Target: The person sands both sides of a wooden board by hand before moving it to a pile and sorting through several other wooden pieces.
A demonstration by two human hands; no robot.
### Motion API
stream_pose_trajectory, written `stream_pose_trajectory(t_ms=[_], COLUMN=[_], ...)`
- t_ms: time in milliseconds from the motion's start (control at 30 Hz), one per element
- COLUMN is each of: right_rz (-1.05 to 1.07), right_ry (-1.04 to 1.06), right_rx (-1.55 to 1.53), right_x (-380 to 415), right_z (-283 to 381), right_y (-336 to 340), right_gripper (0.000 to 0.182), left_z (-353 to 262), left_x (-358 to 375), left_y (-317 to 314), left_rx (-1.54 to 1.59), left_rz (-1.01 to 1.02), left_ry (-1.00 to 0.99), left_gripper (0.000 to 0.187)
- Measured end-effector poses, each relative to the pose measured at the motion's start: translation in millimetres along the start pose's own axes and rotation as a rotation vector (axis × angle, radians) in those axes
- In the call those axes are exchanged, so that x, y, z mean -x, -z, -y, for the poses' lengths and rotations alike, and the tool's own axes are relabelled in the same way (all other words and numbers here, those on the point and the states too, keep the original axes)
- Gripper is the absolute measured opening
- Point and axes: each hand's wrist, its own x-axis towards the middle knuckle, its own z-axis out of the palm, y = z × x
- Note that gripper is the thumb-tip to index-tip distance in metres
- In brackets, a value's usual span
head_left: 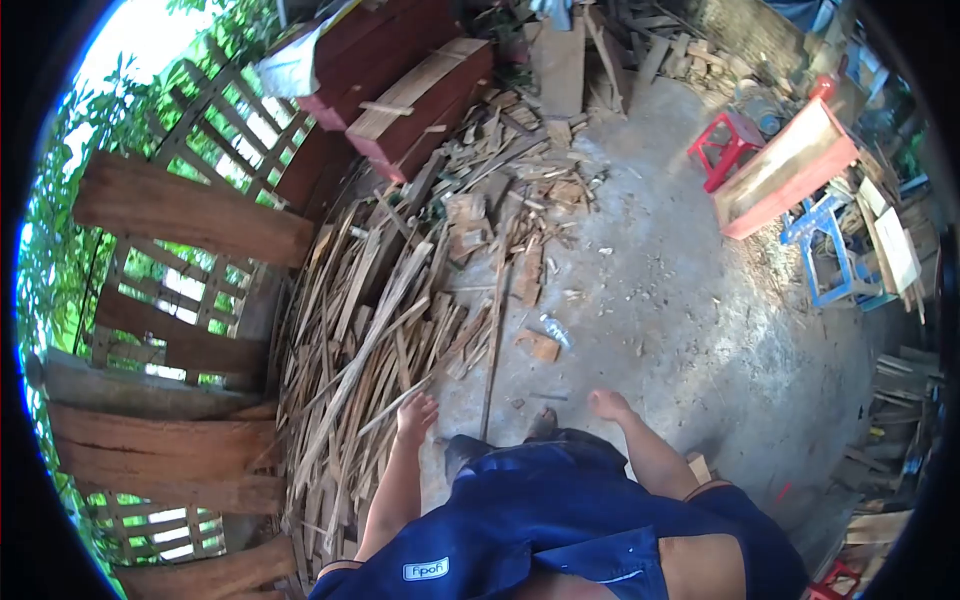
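Note:
My left hand [417, 414] is held out beside the heap of wood strips [365, 310], its fingers apart and nothing in it. Over the concrete floor [660, 320], my right hand [608, 404] has its fingers curled in, and whatever they may hold is too small to make out. Between the two hands a dark shoe [543, 424] shows below the blue clothing. A long thin stick [495, 330] lies near my left hand, and farther forward are a flat wood piece [538, 345] and a crumpled clear plastic item [556, 330].
Reddish wooden boxes [420, 110] stand at the upper left, near leaning brown planks [190, 210]. At the upper right, a wooden trough-like piece [785, 170] rests by a red stool [725, 145] and a blue stool [828, 250]. Scrap wood [900, 400] lies along the right edge.

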Motion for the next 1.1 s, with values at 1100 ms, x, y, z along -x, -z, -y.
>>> stream_pose_trajectory(t_ms=[1100], right_rz=[-0.715], right_ry=[-0.337], right_rx=[-0.425], right_x=[-79.8], right_z=[-305.6], right_y=[389.2], right_gripper=[0.024], left_z=[-81.1], left_x=[-272.6], left_y=[-764.2], left_rx=[-1.019], left_rz=[0.636], left_ry=[-0.404], left_gripper=[0.04])
